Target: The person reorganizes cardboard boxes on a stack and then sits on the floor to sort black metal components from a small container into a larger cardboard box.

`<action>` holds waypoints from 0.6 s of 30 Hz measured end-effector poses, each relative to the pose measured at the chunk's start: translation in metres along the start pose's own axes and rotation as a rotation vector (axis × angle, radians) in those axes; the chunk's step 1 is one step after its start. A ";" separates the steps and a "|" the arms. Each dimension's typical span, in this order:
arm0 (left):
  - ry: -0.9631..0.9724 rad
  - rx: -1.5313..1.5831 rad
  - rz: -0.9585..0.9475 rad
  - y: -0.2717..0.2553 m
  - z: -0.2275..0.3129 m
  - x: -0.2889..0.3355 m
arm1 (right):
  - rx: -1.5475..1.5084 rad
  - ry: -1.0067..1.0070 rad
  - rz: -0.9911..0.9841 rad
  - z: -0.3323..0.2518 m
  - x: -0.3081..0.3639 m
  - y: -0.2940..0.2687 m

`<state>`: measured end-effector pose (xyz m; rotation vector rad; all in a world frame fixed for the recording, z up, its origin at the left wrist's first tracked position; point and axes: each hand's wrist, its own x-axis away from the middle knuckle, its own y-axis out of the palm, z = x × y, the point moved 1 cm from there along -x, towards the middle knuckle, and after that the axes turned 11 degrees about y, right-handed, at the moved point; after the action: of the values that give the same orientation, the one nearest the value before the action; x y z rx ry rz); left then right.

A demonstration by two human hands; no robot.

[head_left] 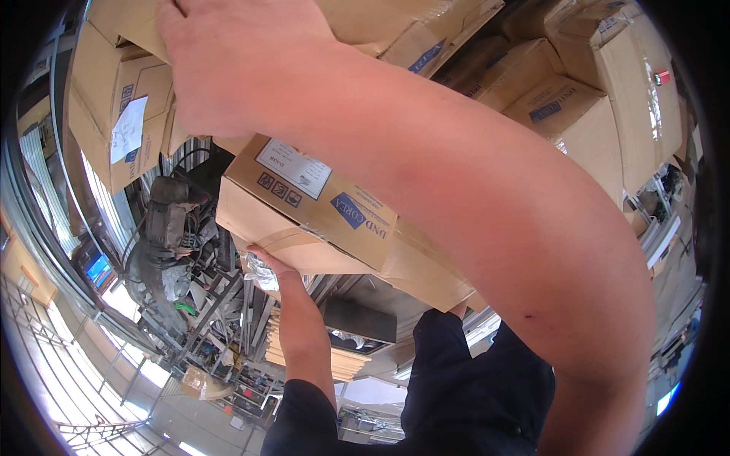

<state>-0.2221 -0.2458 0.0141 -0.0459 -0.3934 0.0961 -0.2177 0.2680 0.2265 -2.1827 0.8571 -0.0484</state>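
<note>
A brown cardboard box (300, 254) with a blue printed mark and a white label hangs tilted in front of me. My left hand (275, 267) is under its lower left edge, closed around a crumpled, silvery clear wrapping (260, 272); the hand's upper side touches the box or lies very close to it. Across the picture stretches my right arm, passing over the box toward the upper left. My right hand (236, 53) lies against a carton at the top, its back toward me. The fingers are mostly out of sight, so their grip cannot be made out.
Another carton (163, 91) with a white paper (128, 131) stands at the upper left. Open cartons (563, 99) are stacked at the upper right. Dark bags (171, 224) and metal profiles lie at the left. Below the box is a stack of flat tan boards (342, 361).
</note>
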 end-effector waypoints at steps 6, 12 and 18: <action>-0.001 -0.033 0.035 0.017 0.006 0.013 | -0.007 -0.001 -0.014 0.001 0.000 -0.001; -0.020 -0.014 0.046 -0.015 -0.003 0.002 | -0.016 -0.028 -0.099 0.001 -0.001 -0.009; -0.031 0.005 0.052 0.009 0.011 0.016 | 0.116 0.000 -0.067 -0.009 -0.001 -0.010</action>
<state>-0.2123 -0.2348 0.0294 -0.0503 -0.4230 0.1495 -0.2159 0.2671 0.2399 -2.1024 0.7616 -0.1281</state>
